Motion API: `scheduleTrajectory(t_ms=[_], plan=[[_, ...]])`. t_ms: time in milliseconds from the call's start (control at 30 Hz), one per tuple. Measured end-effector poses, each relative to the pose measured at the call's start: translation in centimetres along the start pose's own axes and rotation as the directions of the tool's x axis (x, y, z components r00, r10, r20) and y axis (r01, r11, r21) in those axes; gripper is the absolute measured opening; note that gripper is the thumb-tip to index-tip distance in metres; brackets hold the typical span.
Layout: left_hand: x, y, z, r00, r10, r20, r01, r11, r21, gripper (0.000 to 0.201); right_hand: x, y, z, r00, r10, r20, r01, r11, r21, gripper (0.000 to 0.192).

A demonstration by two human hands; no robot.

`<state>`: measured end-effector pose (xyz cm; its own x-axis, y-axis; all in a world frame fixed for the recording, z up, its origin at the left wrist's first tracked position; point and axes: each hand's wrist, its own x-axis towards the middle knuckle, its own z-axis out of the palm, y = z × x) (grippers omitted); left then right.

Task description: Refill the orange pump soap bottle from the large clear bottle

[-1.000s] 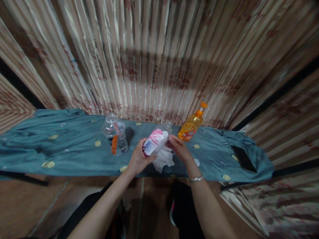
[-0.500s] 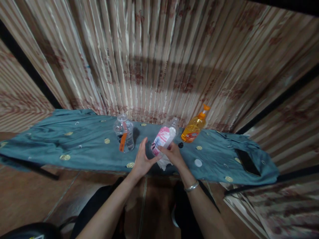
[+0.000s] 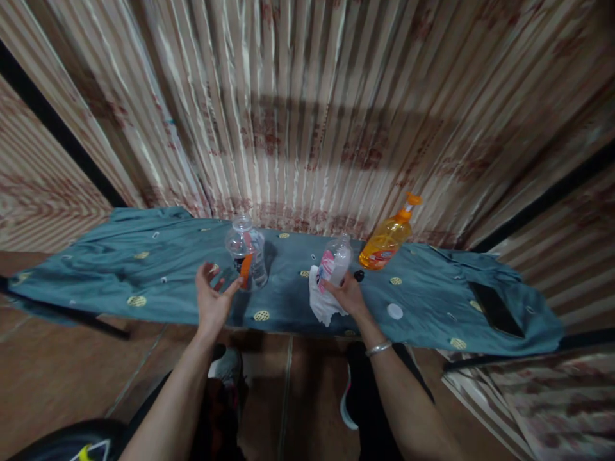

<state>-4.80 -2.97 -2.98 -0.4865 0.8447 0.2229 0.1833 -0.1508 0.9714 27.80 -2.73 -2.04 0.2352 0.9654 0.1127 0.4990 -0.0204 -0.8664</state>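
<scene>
My right hand (image 3: 349, 294) is wrapped round a clear plastic bottle (image 3: 342, 256) with a pink and white label and an uncapped neck. A crumpled white tissue (image 3: 323, 306) lies beneath and beside that bottle. To the left, my left hand (image 3: 214, 299) has its fingers spread and holds nothing. Its thumb is close to a second clear bottle (image 3: 257, 259), uncapped, with an orange and black label; whether it touches I cannot tell. That bottle stands upright on the blue-green cloth (image 3: 168, 275).
An orange pump bottle (image 3: 387, 243) stands at the back right. Near it lie a small black cap (image 3: 359, 276) and a white round lid (image 3: 395, 312). A dark phone (image 3: 497, 310) rests at the right end. A striped curtain (image 3: 298, 128) hangs behind the table.
My left hand has left the pink-labelled bottle and moved left toward the other clear bottle. My right hand has brought its bottle more upright, and more of the tissue shows.
</scene>
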Motion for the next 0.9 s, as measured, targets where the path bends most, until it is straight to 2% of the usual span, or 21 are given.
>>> scheduleTrajectory(t_ms=[67,100,233,433,467,567,633,733,800,833,900], plan=[[0.5,-0.5,0.2,1.0,-0.021,-0.005,0.021,0.999,0.024,0.124,0.0,0.0,0.5,1.0,-0.008,0.017,0.009,0.999,-0.035,0.046],[0.6,-0.9,0.5,0.999,-0.032,0.018,0.032,0.999,0.034,0.127,0.0,0.1,0.6,1.0,-0.009,0.024,0.01,0.999,-0.052,0.047],[0.7,-1.9,2.0,0.994,-0.05,0.101,0.044,0.997,0.068,0.128,-0.2,0.2,0.9,0.999,0.021,0.042,-0.015,0.992,-0.124,0.051],[1.3,-2.1,3.7,0.983,-0.063,0.173,0.042,0.991,0.127,0.116,-0.2,0.3,0.6,0.996,0.034,0.082,-0.019,0.984,-0.178,0.053],[1.4,-2.1,3.8,0.981,-0.085,0.173,0.059,0.987,0.151,0.109,-0.2,0.3,0.6,0.996,0.034,0.087,-0.018,0.983,-0.181,0.054],[1.7,-1.8,4.0,0.972,-0.165,0.164,0.124,0.964,0.236,0.062,-0.3,0.3,0.5,0.995,0.032,0.095,-0.014,0.983,-0.186,0.055],[1.6,-1.3,4.0,0.967,-0.199,0.16,0.15,0.95,0.274,0.041,-0.3,0.3,0.5,0.996,0.027,0.087,-0.01,0.983,-0.182,0.054],[1.1,0.2,3.9,0.967,-0.191,0.168,0.137,0.948,0.286,0.04,-0.4,0.3,0.5,0.998,0.021,0.067,-0.009,0.986,-0.168,0.051],[0.5,1.3,3.8,0.97,-0.16,0.181,0.108,0.957,0.268,0.07,-0.5,0.4,0.5,0.998,0.013,0.062,-0.004,0.989,-0.15,0.049],[0.2,1.9,3.8,0.97,-0.147,0.191,0.096,0.962,0.255,0.075,-0.6,0.4,0.5,0.998,0.007,0.062,0.002,0.99,-0.138,0.047],[-0.4,2.9,3.9,0.967,-0.131,0.218,0.082,0.972,0.222,0.072,-0.7,0.5,0.5,0.998,-0.007,0.062,0.014,0.993,-0.113,0.045]])
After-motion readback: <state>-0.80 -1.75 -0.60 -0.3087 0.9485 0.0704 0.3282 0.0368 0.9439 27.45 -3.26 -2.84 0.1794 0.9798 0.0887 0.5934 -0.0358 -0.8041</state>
